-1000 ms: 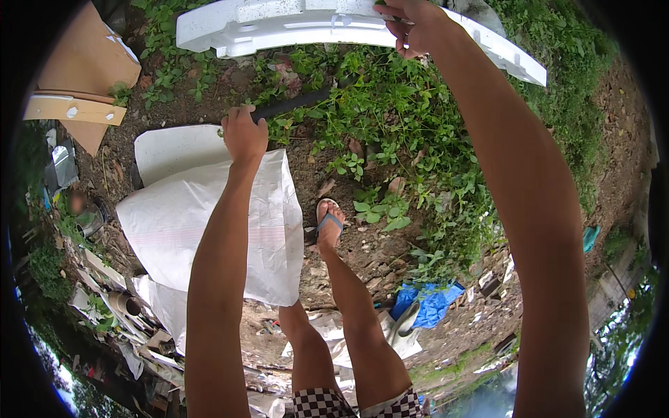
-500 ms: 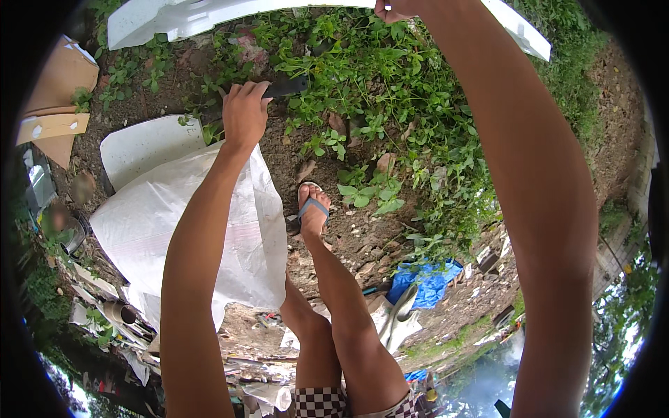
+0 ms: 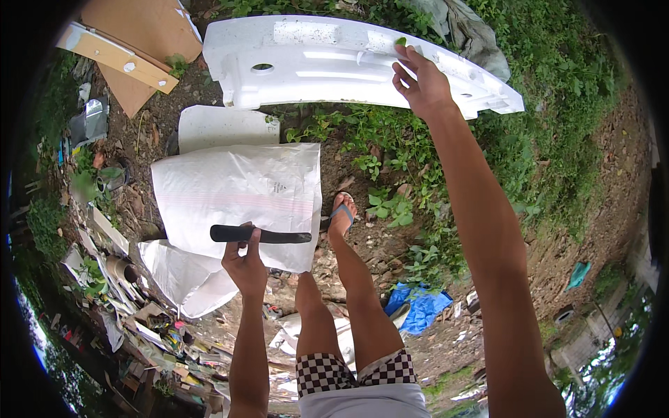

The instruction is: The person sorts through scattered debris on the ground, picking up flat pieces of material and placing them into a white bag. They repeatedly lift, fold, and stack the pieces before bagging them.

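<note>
My left hand (image 3: pixel 245 268) is closed on a long black strip (image 3: pixel 268 235), wider and rounded at its left end. It is held level over a large white woven sack (image 3: pixel 230 181) on the ground. Farther off, my right hand (image 3: pixel 426 87) reaches over a long curved white panel (image 3: pixel 313 59) with a round hole near its left end. The right fingers are apart and slightly bent. A small green leaf (image 3: pixel 401 42) shows at its fingertips; I cannot tell whether they touch it or the panel.
A flat white board (image 3: pixel 226 125) lies just beyond the sack. Brown boards (image 3: pixel 143 35) stand at the far left. Leafy plants (image 3: pixel 397 139) cover the soil right of the sack. A blue tarp (image 3: pixel 425 310) lies right of my legs, and scattered debris (image 3: pixel 146 334) is at the near left.
My left hand has drawn back from the plants to above the sack, still with the black strip. My right hand has opened over the panel, and more of the panel shows.
</note>
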The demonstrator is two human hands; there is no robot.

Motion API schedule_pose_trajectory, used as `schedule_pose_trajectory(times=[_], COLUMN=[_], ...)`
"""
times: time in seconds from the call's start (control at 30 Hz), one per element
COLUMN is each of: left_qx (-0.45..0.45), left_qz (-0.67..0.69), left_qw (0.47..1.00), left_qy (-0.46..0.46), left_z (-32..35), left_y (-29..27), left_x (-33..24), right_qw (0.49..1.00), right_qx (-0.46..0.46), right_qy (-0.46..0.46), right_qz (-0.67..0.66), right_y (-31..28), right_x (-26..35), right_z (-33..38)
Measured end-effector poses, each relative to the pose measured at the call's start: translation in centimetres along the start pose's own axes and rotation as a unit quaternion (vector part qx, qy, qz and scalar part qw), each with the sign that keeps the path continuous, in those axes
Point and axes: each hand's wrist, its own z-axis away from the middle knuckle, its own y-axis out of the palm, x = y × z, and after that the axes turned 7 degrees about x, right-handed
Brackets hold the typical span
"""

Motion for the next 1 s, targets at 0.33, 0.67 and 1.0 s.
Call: schedule_pose_trajectory(times=[0.33, 0.67, 1.0], left_qx=[-0.049, -0.079, -0.026], left_qz=[0.323, -0.092, -0.125], left_qw=[0.935, 0.991, 0.991], left_qy=[-0.136, 0.057, -0.027], left_z=[8.4, 21.2, 43.4], left_y=[-8.7, -23.8, -30.1], left_x=[4.7, 3.7, 3.4], right_qw=[0.985, 0.547, 0.196], right_qx=[0.116, 0.590, 0.588], right_qy=[-0.092, -0.289, -0.417], right_qz=[-0.083, 0.519, 0.665], right_y=[12.8, 19.5, 17.8], right_x=[-5.7, -16.7, -23.6], right_z=[11.2, 48.2, 65.4])
